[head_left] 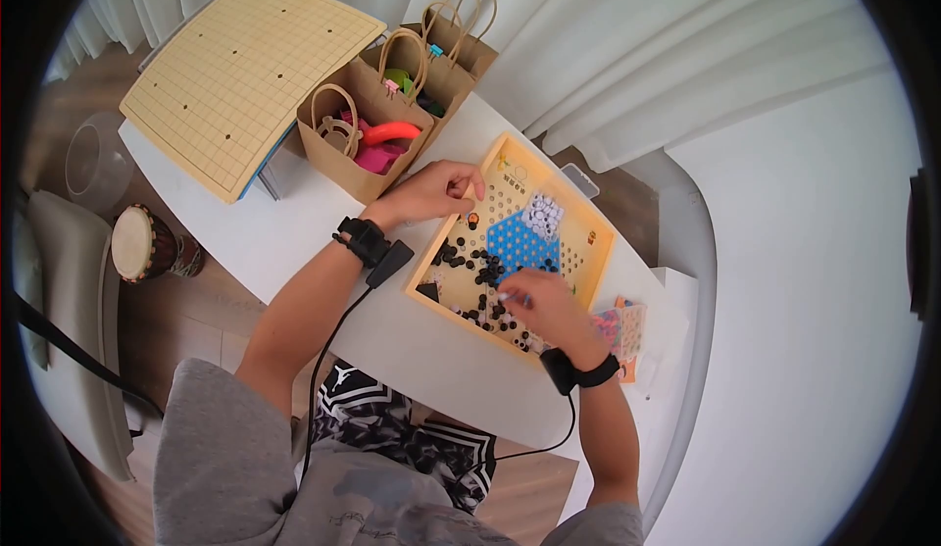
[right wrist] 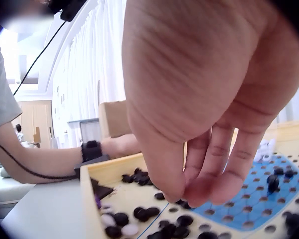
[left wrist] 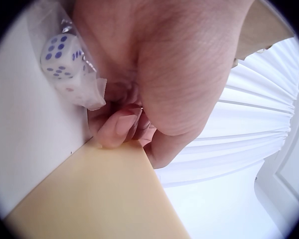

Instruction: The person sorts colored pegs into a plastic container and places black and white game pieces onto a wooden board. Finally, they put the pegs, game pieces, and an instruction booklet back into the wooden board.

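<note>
A shallow wooden game tray (head_left: 601,272) has a blue hexagon (head_left: 510,237) dotted with holes on its floor. My left hand (head_left: 439,193) grips the tray's far left corner, thumb and curled fingers over the rim. Close by that hand, a clear packet of dice (left wrist: 62,62) shows in the left wrist view. Bent down over the tray, my right hand (head_left: 549,311) has its fingertips together just above scattered black game pieces (right wrist: 179,230). A pale spot shows at those fingertips in the head view; I cannot tell whether they pinch a piece. White pieces (head_left: 542,215) lie heaped on the hexagon's far part.
Paper bags (head_left: 363,169) of colourful things stand beyond my left hand, beside a large gridded board (head_left: 245,66). A packet of pink and pale pieces (head_left: 622,328) lies to the tray's right. Cables run from both wrists; a drum (head_left: 137,242) stands off to the left.
</note>
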